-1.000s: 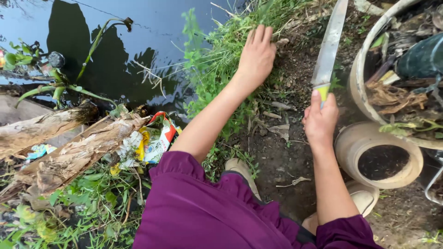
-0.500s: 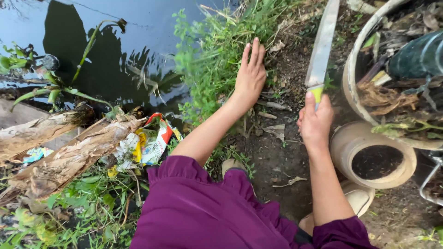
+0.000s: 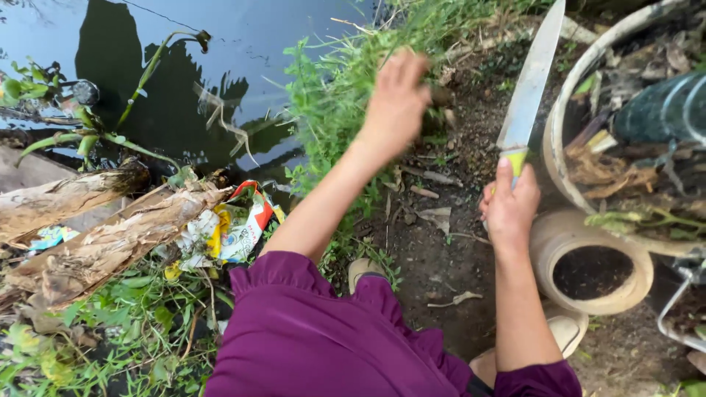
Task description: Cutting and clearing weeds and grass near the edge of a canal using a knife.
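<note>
My left hand [image 3: 397, 99] is closed around a clump of green weeds [image 3: 346, 88] at the edge of dark water, lifted a little off the bare soil; the hand is motion-blurred. My right hand [image 3: 509, 206] grips the yellow-green handle of a long knife [image 3: 531, 84], whose steel blade points up and away, over the soil beside a large pot. Both arms come out of purple sleeves [image 3: 316, 338].
Dark water [image 3: 191, 66] lies at upper left with floating plants. Dry banana stalks [image 3: 95, 228] and crumpled wrappers [image 3: 232, 228] lie at left. A small clay pot of soil [image 3: 592, 268] and a big pot of dead leaves [image 3: 632, 132] stand at right. My beige shoes [image 3: 364, 268] rest below.
My left hand went from flat on the weeds to closed on them and pulled up. The knife in my right hand tilted slightly right.
</note>
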